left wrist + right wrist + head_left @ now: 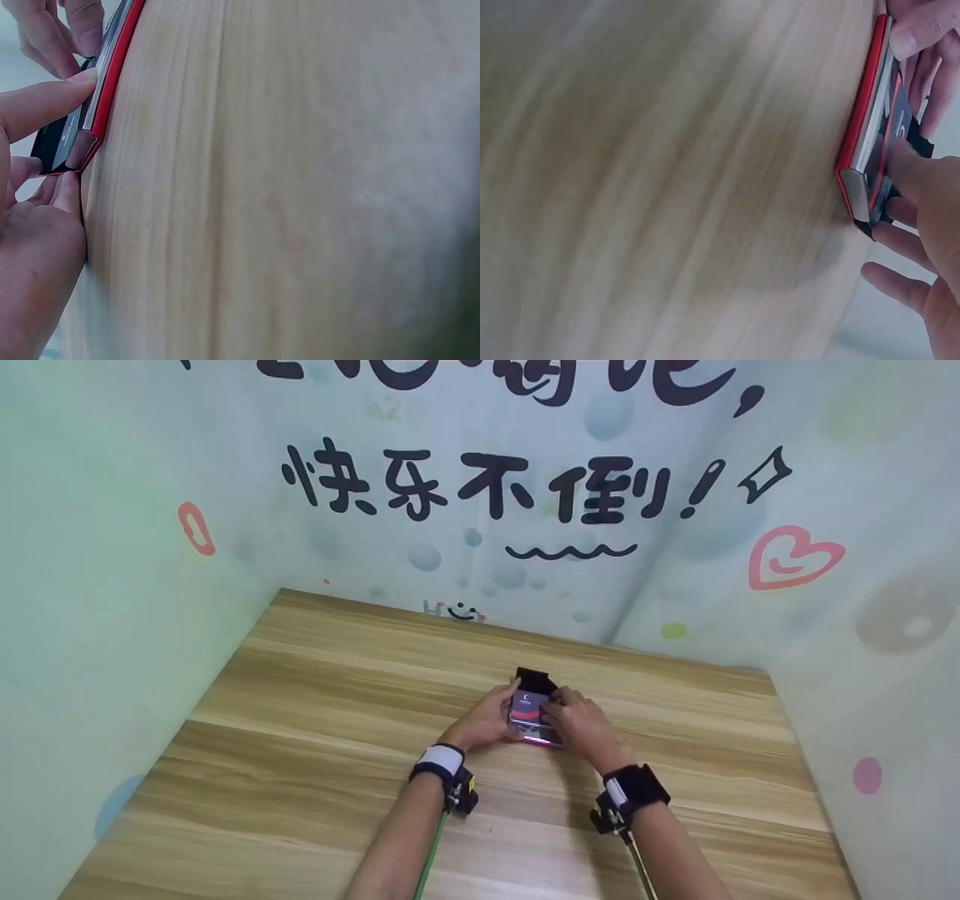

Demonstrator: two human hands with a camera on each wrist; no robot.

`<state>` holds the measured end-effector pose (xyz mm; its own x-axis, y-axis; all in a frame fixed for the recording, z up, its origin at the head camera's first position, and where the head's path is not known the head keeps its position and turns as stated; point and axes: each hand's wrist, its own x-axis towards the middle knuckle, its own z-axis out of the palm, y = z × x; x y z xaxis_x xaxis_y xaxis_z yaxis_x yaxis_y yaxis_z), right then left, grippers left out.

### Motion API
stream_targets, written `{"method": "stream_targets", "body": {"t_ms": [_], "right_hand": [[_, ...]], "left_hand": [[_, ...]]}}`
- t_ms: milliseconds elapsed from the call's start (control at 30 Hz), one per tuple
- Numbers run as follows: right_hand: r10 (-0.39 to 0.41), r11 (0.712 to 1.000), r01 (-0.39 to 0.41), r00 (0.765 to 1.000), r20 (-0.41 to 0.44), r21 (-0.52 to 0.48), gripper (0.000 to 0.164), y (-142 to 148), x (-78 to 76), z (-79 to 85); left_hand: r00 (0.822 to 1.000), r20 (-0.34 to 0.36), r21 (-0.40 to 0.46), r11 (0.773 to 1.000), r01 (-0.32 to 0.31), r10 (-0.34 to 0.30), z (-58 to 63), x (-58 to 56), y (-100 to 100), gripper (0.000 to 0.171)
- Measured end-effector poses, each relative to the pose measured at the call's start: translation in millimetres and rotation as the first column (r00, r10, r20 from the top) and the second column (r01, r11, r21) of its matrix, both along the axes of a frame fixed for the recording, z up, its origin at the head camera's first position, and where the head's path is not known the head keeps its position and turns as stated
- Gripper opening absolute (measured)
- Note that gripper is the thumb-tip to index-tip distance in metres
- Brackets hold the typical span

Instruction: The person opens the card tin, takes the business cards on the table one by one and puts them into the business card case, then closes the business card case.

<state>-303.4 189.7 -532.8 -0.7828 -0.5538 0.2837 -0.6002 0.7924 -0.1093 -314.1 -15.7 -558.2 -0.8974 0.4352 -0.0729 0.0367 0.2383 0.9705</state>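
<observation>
Above the wooden table sits a small cardholder wallet, with a red outer side and a silver metal body visible in the right wrist view. Its dark flap stands open on the far side. A dark card with a pale logo and a red stripe lies on its upper face. My left hand holds the wallet's left side, thumb on top and fingers beneath. At the other side my right hand grips the wallet, its thumb over the card; some fingertips are hidden behind it.
The wood-grain table spreads around both hands. A printed fabric backdrop rises behind it, with similar walls at left and right. Each wrist carries a strapped camera, with a cable running back along the forearm.
</observation>
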Motion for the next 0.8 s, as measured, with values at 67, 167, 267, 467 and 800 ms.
{"method": "stream_targets", "body": {"t_ms": [67, 167, 267, 467, 800], "right_hand": [[0.003, 1.000, -0.003, 0.999, -0.034, 0.005, 0.020, -0.5, 1.3, -2.7], [0.007, 1.000, -0.007, 0.997, -0.071, 0.009, 0.019, -1.3, 3.9, -6.3], [0.011, 1.000, -0.010, 0.995, -0.094, 0.013, 0.021, -1.7, 7.2, -9.1], [0.010, 1.000, -0.008, 0.993, -0.121, 0.015, 0.023, -0.6, 14.2, -14.8], [-0.016, 0.999, 0.025, 0.982, -0.190, 0.047, 0.025, -1.2, 28.1, -18.7]], "left_hand": [[1.000, 0.001, -0.003, 1.000, -0.004, 0.004, 0.5, 0.5, 0.0, 0.104], [1.000, 0.001, -0.042, 0.999, -0.017, 0.017, 0.7, 0.7, -0.5, 0.105], [1.000, 0.004, -0.065, 0.998, -0.019, 0.019, 0.2, 0.5, -1.3, 0.104], [0.999, -0.053, -0.049, 0.999, 0.000, -0.003, -2.0, 0.4, -1.9, 0.109], [0.997, -0.058, 0.035, 0.998, 0.048, -0.046, 0.9, 0.1, -1.0, 0.112]]}}
